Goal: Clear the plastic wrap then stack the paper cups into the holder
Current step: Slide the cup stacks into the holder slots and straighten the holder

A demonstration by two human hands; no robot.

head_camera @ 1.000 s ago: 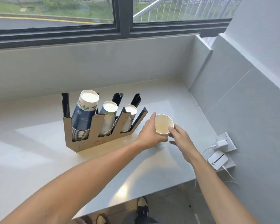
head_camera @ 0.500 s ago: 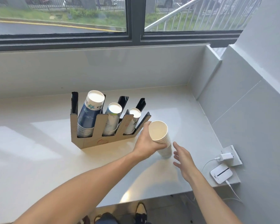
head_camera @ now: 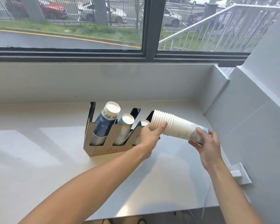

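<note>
A stack of white paper cups [head_camera: 176, 126] lies almost on its side in the air, rims pointing left toward the cardboard cup holder [head_camera: 102, 148]. My left hand [head_camera: 149, 135] grips the rim end of the stack. My right hand [head_camera: 206, 143] holds the bottom end, where crinkled clear plastic wrap [head_camera: 196, 135] still clings around the base. The holder stands on the white counter [head_camera: 39, 159] with a blue cup stack [head_camera: 103, 123], a lighter cup stack [head_camera: 124, 126] and a small white stack [head_camera: 144, 122] in its slots.
A wall rises close on the right with a socket and white plug [head_camera: 238, 172], a thin cable hanging down from it. A window sill and backsplash run behind the holder. The counter's front edge is near my forearms.
The cup stack stood upright on the counter in my left hand; now it is lifted and tipped sideways. My right hand, open and apart before, has taken hold of its wrapped base.
</note>
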